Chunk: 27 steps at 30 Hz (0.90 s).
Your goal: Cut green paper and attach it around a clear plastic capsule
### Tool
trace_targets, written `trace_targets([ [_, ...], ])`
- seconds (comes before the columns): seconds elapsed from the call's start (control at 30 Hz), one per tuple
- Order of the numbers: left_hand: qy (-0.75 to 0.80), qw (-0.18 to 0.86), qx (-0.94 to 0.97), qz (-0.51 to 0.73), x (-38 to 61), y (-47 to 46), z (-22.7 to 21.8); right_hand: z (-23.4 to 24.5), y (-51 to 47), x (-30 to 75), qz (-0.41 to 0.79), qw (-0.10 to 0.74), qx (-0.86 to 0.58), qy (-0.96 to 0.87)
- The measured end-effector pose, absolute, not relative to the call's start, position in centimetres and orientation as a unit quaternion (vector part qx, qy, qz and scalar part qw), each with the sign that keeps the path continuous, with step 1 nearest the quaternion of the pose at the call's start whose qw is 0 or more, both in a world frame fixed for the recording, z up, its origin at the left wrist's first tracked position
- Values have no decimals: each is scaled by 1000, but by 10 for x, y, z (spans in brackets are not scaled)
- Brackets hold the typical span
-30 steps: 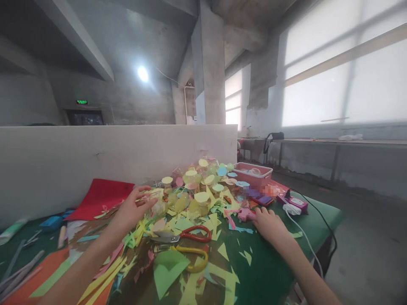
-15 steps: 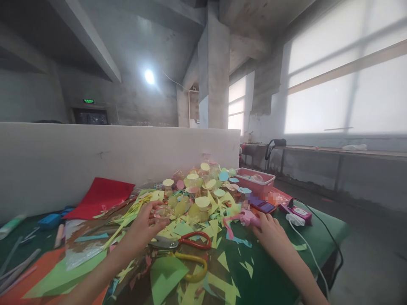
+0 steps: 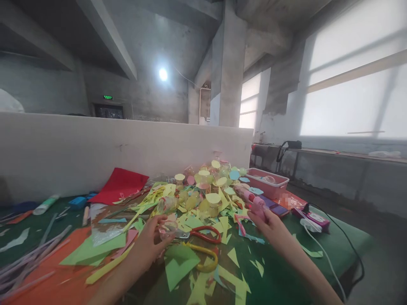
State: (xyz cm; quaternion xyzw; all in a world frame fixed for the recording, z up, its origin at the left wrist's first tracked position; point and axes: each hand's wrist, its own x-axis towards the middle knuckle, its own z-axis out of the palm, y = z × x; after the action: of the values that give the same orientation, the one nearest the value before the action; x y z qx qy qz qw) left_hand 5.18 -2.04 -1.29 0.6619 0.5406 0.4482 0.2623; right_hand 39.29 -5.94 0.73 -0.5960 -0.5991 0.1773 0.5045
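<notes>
My left hand [image 3: 149, 243] is closed round a small clear plastic cup [image 3: 168, 228], held just above the paper scraps at the table's middle. My right hand [image 3: 270, 224] grips a pink glue gun [image 3: 254, 202] and has it lifted off the table, nozzle pointing up and left. Red-handled scissors [image 3: 203, 234] and yellow-handled scissors [image 3: 203, 256] lie between my hands. Behind them is a heap of clear cups with round paper lids [image 3: 210, 186] among yellow and green offcuts.
A white partition [image 3: 127, 148] runs along the table's far side. A pink tray [image 3: 269, 184], a phone [image 3: 276, 208] and a pink power strip [image 3: 314, 219] with a white cable sit at the right. Red paper [image 3: 122, 184], orange sheets and sticks lie at the left.
My left hand pulled back from the heap toward me with a clear cup in it. My right hand picked the pink glue gun up from the table. The view swung left.
</notes>
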Motion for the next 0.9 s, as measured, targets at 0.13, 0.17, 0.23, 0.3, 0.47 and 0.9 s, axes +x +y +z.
trace_targets([
  [0.13, 530, 284, 662, 448, 52, -26, -16, 13, -45, 355, 346, 505, -518, -598],
  [0.17, 522, 295, 661, 451, 52, -27, -17, 13, -40, 346, 368, 499, -504, -601],
  [0.23, 510, 315, 656, 458, 51, -28, -17, 11, -30, 330, 393, 477, -498, -608],
  [0.3, 507, 320, 650, 467, 50, -29, -18, 5, -23, 317, 419, 445, -497, -616],
  [0.47, 496, 314, 648, 485, 48, -31, -24, -20, -19, 293, 466, 401, -475, -629],
  [0.9, 481, 297, 697, 440, 51, -35, -29, -34, -25, 285, 447, 430, -465, -632],
])
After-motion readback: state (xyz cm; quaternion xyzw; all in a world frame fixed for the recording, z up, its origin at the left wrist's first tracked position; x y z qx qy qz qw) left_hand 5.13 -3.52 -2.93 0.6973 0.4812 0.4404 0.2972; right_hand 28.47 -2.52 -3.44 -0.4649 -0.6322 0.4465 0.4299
